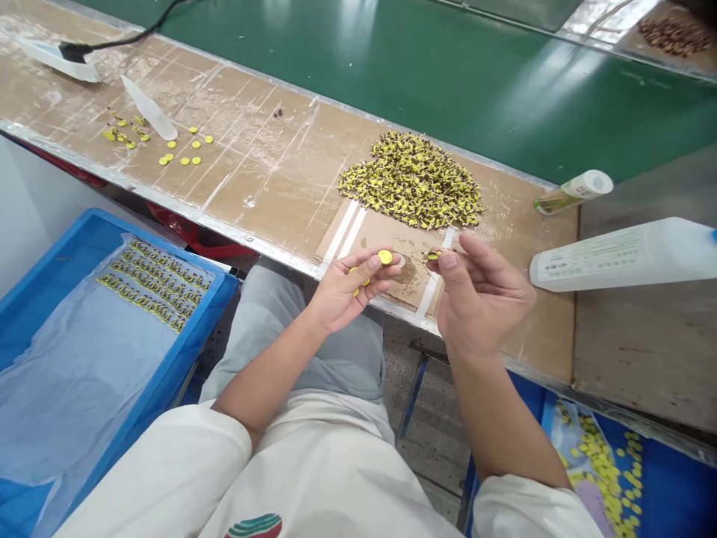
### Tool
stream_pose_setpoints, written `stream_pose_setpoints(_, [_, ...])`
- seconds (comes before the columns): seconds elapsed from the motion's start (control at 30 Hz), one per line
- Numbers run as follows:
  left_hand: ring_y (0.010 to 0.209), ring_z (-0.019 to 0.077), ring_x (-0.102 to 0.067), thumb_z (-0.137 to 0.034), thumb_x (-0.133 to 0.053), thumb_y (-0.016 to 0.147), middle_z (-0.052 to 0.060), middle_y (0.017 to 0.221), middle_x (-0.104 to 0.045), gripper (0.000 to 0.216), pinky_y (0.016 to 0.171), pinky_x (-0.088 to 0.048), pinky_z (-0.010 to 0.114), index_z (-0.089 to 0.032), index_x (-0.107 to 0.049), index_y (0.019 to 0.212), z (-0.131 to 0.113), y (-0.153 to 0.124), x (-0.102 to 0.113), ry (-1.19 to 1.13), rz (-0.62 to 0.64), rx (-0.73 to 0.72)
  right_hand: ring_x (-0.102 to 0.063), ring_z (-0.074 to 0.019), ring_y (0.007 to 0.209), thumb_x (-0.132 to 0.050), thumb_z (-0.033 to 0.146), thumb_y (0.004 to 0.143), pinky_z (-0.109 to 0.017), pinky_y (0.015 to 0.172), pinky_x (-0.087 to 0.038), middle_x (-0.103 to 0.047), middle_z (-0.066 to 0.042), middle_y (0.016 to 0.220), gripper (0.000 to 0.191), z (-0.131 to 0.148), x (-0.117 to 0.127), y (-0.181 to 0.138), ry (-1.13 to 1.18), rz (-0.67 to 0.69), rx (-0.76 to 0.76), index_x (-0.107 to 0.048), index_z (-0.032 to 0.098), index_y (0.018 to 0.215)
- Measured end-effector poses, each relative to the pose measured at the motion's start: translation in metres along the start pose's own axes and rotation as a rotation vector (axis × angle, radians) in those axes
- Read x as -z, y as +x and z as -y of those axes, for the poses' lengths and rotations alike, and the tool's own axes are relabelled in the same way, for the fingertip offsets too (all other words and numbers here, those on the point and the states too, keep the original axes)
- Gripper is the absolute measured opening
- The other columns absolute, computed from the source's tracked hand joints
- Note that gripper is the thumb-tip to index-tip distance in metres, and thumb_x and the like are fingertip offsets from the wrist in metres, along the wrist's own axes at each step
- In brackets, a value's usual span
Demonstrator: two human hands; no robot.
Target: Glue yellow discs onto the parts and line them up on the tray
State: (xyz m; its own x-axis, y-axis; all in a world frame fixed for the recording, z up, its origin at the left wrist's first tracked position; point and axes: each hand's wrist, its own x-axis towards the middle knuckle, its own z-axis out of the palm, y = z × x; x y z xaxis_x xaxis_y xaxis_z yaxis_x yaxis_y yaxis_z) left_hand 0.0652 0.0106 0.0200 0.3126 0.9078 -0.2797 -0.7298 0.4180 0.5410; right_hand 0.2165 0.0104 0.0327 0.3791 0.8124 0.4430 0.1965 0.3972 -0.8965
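Note:
My left hand (339, 299) is closed around several round yellow discs, with one yellow disc (385, 257) pinched at the thumb and fingertips. To its right, my right hand (476, 302) pinches a small yellow-and-black piece (433, 255) between thumb and forefinger. The two hands are apart, over the front edge of the cardboard-covered table (269, 179). Just beyond them lies a large pile of small yellow-and-dark pieces (414, 183). A small clear round item (399, 261) shows behind the left fingertips; I cannot tell what it is.
Loose yellow discs (184, 161) and a white blade-shaped strip (149, 108) lie at the left. A white bottle (616, 254) and a small cylinder (574, 192) lie right. Blue trays (89, 224) hold rows of pieces at left, yellow discs (599, 448) at right. A green surface (336, 60) runs behind.

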Motion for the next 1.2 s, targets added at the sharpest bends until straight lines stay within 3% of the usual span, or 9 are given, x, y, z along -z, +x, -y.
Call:
stream_pose_setpoints(0.27, [0.089,0.0162,-0.072,-0.022,-0.075,0.076,0.007,0.103,-0.074,0.026,0.085,-0.055,0.023,-0.016,-0.073,0.101,0.002,-0.01,-0.007,0.003,0.024,0.016,-0.073,-0.0198,0.076,-0.077,0.026,0.076,-0.035,0.074,-0.065,-0.075,-0.003,0.088,0.016,0.014,-0.015,-0.013,-0.046,0.022,0.056,-0.073,0.021,0.091])
stream_pose_setpoints(0.97, [0.085,0.013,-0.072,-0.019,-0.073,0.078,0.006,0.099,-0.075,0.023,0.083,-0.056,0.019,-0.014,-0.074,0.1,0.002,-0.009,-0.004,-0.015,0.052,0.002,-0.073,-0.0212,0.078,-0.077,0.021,0.076,-0.036,0.073,-0.064,-0.075,-0.001,0.089,0.017,0.012,-0.007,-0.016,-0.19,0.07,0.167,-0.074,0.024,0.092])
stream_pose_setpoints(1.2, [0.083,0.0104,-0.072,-0.015,-0.07,0.08,0.003,0.094,-0.076,0.018,0.081,-0.056,0.015,-0.015,-0.075,0.098,0.003,-0.01,-0.004,-0.023,0.079,-0.012,-0.072,-0.0199,0.076,-0.078,0.007,0.069,-0.033,0.071,-0.062,-0.075,0.001,0.091,0.033,0.014,-0.006,-0.015,-0.186,0.106,0.255,-0.075,0.028,0.095])
